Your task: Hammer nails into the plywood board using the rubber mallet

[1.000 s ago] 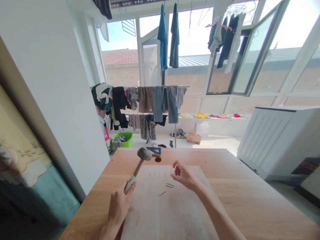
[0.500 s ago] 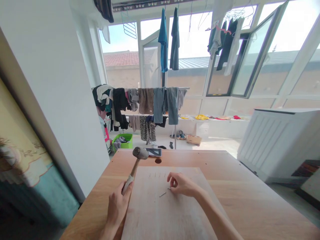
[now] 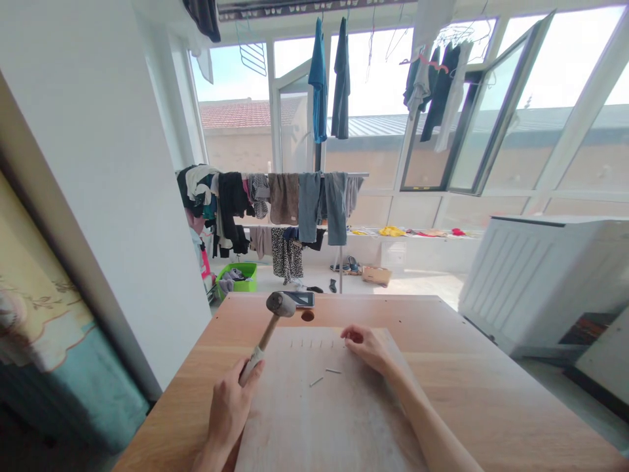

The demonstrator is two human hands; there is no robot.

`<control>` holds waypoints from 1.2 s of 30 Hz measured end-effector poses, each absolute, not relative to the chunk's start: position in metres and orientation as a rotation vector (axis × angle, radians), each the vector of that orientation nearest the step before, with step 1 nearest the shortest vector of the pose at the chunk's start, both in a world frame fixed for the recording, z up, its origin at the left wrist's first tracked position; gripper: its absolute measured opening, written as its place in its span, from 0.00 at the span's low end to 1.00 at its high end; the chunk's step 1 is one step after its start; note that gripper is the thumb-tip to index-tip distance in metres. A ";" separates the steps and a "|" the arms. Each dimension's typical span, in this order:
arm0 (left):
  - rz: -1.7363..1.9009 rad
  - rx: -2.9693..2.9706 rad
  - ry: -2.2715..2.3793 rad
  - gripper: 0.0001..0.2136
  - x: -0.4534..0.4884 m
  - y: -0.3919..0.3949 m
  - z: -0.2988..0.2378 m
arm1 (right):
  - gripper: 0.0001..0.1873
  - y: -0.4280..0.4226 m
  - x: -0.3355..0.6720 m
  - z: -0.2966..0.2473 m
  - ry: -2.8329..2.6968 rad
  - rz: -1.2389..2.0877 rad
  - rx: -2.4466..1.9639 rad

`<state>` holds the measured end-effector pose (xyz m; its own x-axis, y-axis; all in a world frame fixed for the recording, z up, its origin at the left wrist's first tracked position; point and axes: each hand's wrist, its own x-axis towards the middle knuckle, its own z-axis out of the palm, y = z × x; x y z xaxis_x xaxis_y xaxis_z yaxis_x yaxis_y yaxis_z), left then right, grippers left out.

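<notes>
My left hand (image 3: 230, 406) grips the wooden handle of a hammer (image 3: 268, 328), whose grey head is raised above the table's far left part. My right hand (image 3: 366, 347) rests on a pale wooden board (image 3: 329, 419), fingers pinched together at the right end of a row of several nails (image 3: 312, 343) standing in the board. What the fingers pinch is too small to make out. Two loose nails (image 3: 324, 375) lie on the board just left of that hand.
The board lies on a wooden table (image 3: 491, 393) with a round hole (image 3: 308, 315) and a phone (image 3: 299, 299) near its far edge. Beyond it stand a clothes rack (image 3: 280, 203), a green basket (image 3: 240, 275) and a white cabinet (image 3: 545, 275).
My right hand dropped to the loose nails, closed on something there, then moved up to the right end of the nail row. Three loose nails became two. The hammer stayed raised.
</notes>
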<state>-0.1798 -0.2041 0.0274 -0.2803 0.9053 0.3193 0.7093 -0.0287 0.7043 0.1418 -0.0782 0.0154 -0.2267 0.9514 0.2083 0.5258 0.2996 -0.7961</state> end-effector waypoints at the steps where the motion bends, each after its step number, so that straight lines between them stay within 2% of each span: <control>1: 1.199 1.718 2.008 0.20 -0.180 -0.204 0.027 | 0.10 -0.079 0.141 0.016 -1.888 0.756 -1.321; 17: 1.189 1.719 1.976 0.19 -0.181 -0.205 0.025 | 0.09 -0.084 0.142 0.012 -1.919 0.673 -1.269; 26: 1.142 1.755 1.923 0.20 -0.174 -0.206 0.033 | 0.08 -0.091 0.136 0.017 -2.063 0.518 -1.304; 32: 1.013 1.808 1.840 0.20 -0.148 -0.205 0.051 | 0.19 -0.090 0.138 0.017 -2.028 0.610 -1.303; 36: 0.848 1.897 1.848 0.17 -0.124 -0.201 0.065 | 0.20 -0.088 0.138 0.012 -1.987 0.622 -1.275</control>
